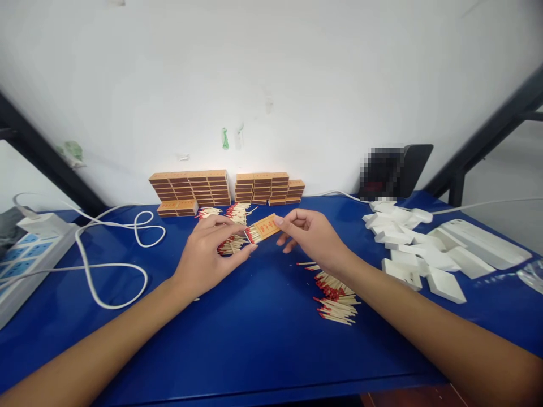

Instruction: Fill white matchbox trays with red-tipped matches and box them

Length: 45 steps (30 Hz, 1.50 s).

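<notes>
Between my hands, above the blue table, is a matchbox (266,227) with an orange printed sleeve. Its tray is partly slid out on the left, showing red-headed matches inside. My left hand (212,246) pinches the tray end between thumb and fingers. At the other end, my right hand (311,234) grips the sleeve with thumb and forefinger, its other fingers curled. Loose matches (237,212) lie behind and under my left hand. Another spread pile of matches (339,305) is on the table below my right wrist.
Stacked matchboxes (190,189) and a second stack (263,186) line the wall. White small boxes (407,240) are heaped at right, near a dark device (413,169). A power strip (29,254) and looping white cable (87,271) lie at left on the blue table (237,350).
</notes>
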Each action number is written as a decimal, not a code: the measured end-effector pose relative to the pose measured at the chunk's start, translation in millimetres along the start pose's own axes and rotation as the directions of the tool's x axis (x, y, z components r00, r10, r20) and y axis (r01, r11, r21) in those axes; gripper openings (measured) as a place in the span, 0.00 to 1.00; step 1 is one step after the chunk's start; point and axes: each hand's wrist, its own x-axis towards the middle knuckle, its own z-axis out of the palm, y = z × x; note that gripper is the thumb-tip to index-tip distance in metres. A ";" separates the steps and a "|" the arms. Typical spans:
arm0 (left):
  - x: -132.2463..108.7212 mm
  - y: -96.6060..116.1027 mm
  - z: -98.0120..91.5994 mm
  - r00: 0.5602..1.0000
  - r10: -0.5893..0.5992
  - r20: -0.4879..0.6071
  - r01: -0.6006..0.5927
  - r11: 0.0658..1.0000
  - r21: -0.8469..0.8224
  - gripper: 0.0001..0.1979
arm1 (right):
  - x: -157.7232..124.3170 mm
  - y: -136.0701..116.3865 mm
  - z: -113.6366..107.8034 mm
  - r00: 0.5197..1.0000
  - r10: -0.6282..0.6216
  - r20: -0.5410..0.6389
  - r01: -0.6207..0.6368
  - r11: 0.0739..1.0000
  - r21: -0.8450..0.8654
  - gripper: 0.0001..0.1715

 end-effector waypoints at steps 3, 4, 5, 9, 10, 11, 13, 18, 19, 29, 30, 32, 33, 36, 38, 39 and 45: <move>-0.5 -0.2 0.6 1.000 -0.019 -0.011 0.019 1.000 0.003 0.14 | -3.6 1.9 6.0 1.000 0.011 0.000 -0.011 1.000 0.017 0.26; -0.7 -0.3 0.9 1.000 -0.022 -0.016 0.022 1.000 0.002 0.15 | -5.5 2.5 8.4 1.000 0.000 -0.001 0.000 1.000 0.022 0.26; -1.1 -0.5 1.1 0.999 -0.026 -0.023 0.026 1.000 0.000 0.15 | -7.9 3.0 11.0 1.000 -0.023 0.017 0.023 1.000 0.016 0.27; -2.6 -1.2 2.0 0.998 -0.024 -0.056 0.023 0.999 -0.029 0.15 | -20.6 3.7 20.1 0.973 -0.082 0.215 0.109 0.987 -0.115 0.34; -3.0 -1.6 2.3 0.998 -0.024 -0.062 0.022 0.999 -0.036 0.15 | -23.7 3.1 21.3 0.967 -0.075 0.244 0.115 0.981 -0.157 0.37; -3.4 -2.1 2.6 0.998 -0.023 -0.066 0.021 0.999 -0.043 0.15 | -26.2 2.2 21.9 0.964 -0.072 0.255 0.123 0.974 -0.190 0.38; -4.0 -3.4 3.5 0.997 -0.020 -0.078 0.016 0.998 -0.057 0.16 | -29.2 -0.3 21.5 0.959 -0.089 0.270 0.153 0.962 -0.227 0.39; -5.2 -6.1 5.5 0.996 0.022 -0.091 -0.027 0.998 -0.059 0.18 | -30.2 -2.8 19.7 0.944 -0.084 0.318 0.169 0.953 -0.249 0.42; -5.2 -6.2 5.5 0.995 0.035 -0.094 -0.040 0.998 -0.055 0.17 | -30.2 -2.1 20.0 0.943 -0.082 0.323 0.169 0.953 -0.252 0.42; -3.1 3.0 2.7 0.997 0.053 -0.062 -0.053 0.999 -0.008 0.16 | -26.6 -4.1 15.4 0.945 -0.103 0.309 0.183 0.953 -0.243 0.32; -3.0 3.4 3.0 0.998 0.038 -0.052 -0.037 0.999 0.011 0.16 | -26.3 -4.5 14.8 0.944 -0.101 0.313 0.184 0.951 -0.249 0.31; -1.2 0.6 1.7 1.000 0.018 -0.021 -0.017 0.999 0.048 0.15 | -25.4 -4.1 13.8 0.945 -0.114 0.307 0.202 0.941 -0.273 0.31; 1.0 -3.5 -1.0 1.000 0.010 -0.002 -0.010 0.998 0.066 0.15 | -24.5 -3.3 12.9 0.948 -0.129 0.290 0.216 0.931 -0.293 0.32; 12.8 -29.8 -22.7 0.993 -0.006 0.122 -0.004 0.996 0.085 0.15 | -19.3 -0.6 7.8 0.961 -0.189 0.204 0.258 0.879 -0.401 0.35; 21.8 -57.2 -48.9 0.955 -0.103 0.278 0.095 0.995 0.044 0.18 | -14.1 0.3 2.4 0.957 -0.248 0.150 0.290 0.824 -0.487 0.35; 25.2 -71.8 -63.6 0.929 -0.194 0.316 0.191 0.981 0.040 0.20 | -11.4 0.3 -0.4 0.952 -0.278 0.128 0.303 0.796 -0.524 0.34; 24.0 -125.7 -118.3 0.736 -0.534 0.416 0.530 0.837 0.138 0.41 | -1.8 -0.9 -9.5 0.911 -0.410 0.049 0.351 0.705 -0.617 0.25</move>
